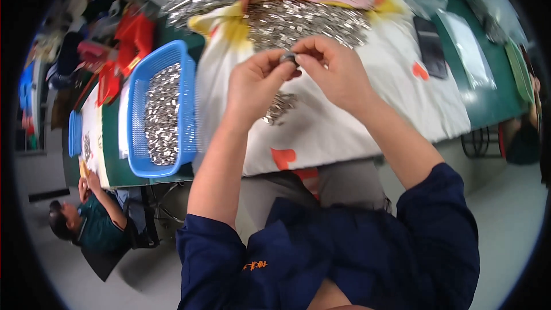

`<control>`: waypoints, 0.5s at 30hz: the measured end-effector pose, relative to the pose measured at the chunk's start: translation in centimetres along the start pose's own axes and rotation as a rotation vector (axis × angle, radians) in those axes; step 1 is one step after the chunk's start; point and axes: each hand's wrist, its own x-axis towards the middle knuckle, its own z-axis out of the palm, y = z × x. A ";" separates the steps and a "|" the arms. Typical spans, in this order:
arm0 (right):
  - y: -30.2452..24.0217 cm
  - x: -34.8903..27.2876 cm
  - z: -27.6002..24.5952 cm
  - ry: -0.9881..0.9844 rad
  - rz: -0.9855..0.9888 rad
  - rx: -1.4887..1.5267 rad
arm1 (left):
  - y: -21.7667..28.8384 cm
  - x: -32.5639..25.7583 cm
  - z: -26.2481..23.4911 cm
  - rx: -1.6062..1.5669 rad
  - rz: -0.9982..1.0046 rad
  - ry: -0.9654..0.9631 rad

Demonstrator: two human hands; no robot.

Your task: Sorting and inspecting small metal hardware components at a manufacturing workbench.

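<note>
At frame centre-top I see the left hand (252,83) and right hand (333,69) pinching one small metal part (288,57) between narrow fingertips; I judge fitting underway, needing steady alignment next.

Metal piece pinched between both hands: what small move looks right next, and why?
Probably lower it toward the blue basket. The left hand and right hand both pinch the small metal piece above the cloth, and that basket already holds similar pieces.

A small-parts assembly workshop: metal pieces heaped (304,20) on long tables (488,103), basket (138,109) filled.
</note>
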 end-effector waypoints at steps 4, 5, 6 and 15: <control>1.7 -2.4 -4.4 0.146 0.066 0.252 | 1.1 1.8 5.4 -0.048 -0.052 -0.132; 2.2 -3.0 -4.9 0.142 0.114 0.488 | 0.9 2.2 6.3 -0.022 -0.052 -0.164; 2.6 -3.5 -5.3 0.132 0.156 0.727 | 0.7 2.5 7.2 0.007 -0.051 -0.195; 2.6 -7.2 -6.7 0.314 0.266 1.049 | 1.0 2.0 12.1 0.395 -0.090 -0.302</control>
